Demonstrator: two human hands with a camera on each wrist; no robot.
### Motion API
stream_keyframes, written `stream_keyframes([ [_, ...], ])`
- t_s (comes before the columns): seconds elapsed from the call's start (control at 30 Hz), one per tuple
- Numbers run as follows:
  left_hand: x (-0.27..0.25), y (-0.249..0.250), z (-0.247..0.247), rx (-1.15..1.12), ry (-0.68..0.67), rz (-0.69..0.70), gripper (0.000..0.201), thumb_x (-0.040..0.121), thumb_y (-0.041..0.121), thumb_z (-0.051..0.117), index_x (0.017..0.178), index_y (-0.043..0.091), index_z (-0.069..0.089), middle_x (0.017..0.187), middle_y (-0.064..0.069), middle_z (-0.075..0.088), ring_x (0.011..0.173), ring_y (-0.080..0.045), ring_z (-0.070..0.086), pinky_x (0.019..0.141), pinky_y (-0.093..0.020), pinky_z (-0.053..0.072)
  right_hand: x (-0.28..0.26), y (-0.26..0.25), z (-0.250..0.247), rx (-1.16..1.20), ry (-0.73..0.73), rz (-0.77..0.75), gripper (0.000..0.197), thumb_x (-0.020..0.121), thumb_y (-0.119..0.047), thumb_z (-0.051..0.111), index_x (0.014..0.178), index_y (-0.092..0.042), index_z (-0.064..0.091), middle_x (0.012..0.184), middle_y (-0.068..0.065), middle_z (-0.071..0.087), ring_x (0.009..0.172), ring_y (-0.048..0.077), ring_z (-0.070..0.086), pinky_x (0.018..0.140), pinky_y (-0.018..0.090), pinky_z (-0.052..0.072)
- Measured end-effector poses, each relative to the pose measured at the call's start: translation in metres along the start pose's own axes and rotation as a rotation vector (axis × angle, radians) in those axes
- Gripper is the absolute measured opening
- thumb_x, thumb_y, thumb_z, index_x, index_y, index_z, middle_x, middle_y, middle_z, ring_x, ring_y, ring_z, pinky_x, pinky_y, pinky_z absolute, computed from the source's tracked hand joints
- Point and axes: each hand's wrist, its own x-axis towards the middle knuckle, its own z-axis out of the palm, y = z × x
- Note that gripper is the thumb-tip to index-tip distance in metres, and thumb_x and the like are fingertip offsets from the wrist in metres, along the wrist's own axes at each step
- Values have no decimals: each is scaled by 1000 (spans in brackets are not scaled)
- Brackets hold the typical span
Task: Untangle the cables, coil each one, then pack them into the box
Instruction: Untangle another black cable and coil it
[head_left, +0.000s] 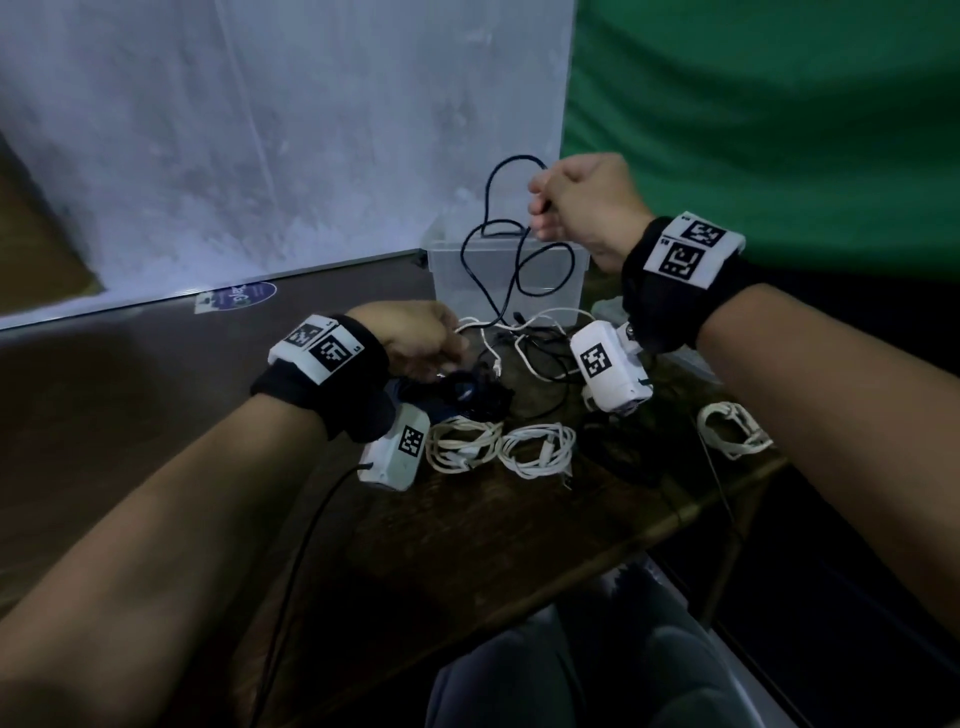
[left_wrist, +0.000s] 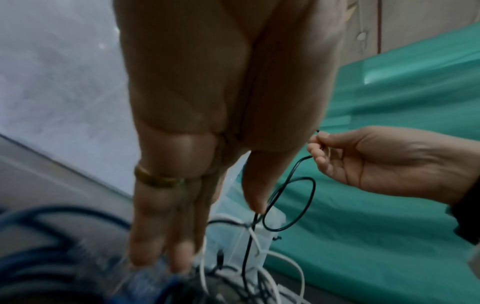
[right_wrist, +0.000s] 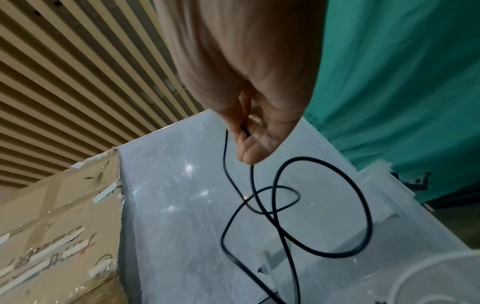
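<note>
Black cable (head_left: 511, 244) hangs in limp loops from my right hand (head_left: 582, 202), pinched above the clear box (head_left: 452, 280) at the table's (head_left: 467, 530) far edge. My left hand (head_left: 415, 338) lies with straight fingers on the tangle (head_left: 519, 353). Light and floppy, I judge; best gripped near its plug end.

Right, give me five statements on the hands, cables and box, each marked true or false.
1. The right hand pinches the black cable, raised above the table. True.
2. The clear box sits at the table's near edge. False: it stands at the far side, behind the tangle.
3. Coiled white cables lie on the table. True.
4. The left hand is raised above the right. False: it is down at the tangle.
5. The lifted cable is white. False: it is black.
</note>
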Motion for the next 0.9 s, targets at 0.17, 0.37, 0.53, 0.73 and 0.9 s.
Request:
stream_keyframes([
  [0.17, 1, 31, -10, 22, 357, 249, 50, 90, 28, 60, 134, 14, 39, 107, -13, 58, 82, -25, 61, 80, -41, 54, -6, -1, -4, -136, -63, -83, 21, 93, -8, 53, 75, -13, 62, 64, 2, 58, 45, 7, 51, 47, 19, 47],
  [0.37, -2, 55, -2, -29, 469, 442, 12, 94, 16, 54, 94, 9, 64, 65, -4, 57, 51, -9, 54, 57, -23, 47, -11, -6, -2, -120, -93, -173, 12, 91, -10, 60, 78, -10, 62, 65, 1, 59, 47, 5, 51, 49, 19, 46],
  [0.53, -9, 63, -3, -372, 498, 526, 14, 92, 7, 56, 89, -3, 64, 60, -8, 54, 40, -2, 51, 47, -11, 42, -11, 8, -9, -319, -142, -105, 17, 90, -12, 62, 73, -8, 60, 65, 6, 60, 53, 13, 54, 54, 28, 47],
  [0.73, -11, 73, -6, -654, 489, 577, 16, 93, 7, 56, 81, 1, 63, 66, -8, 61, 55, -8, 61, 69, -17, 55, -17, 34, -14, -509, -252, -8, 30, 85, -16, 69, 58, -17, 55, 60, 0, 54, 56, 13, 47, 62, 25, 43],
  [0.9, -8, 77, -8, -862, 484, 624, 15, 95, 7, 52, 88, -3, 60, 81, -14, 63, 67, -11, 68, 71, -18, 55, -24, 39, -13, -492, -541, 31, 22, 80, -8, 73, 101, -15, 67, 103, 0, 69, 97, 14, 63, 94, 26, 48],
])
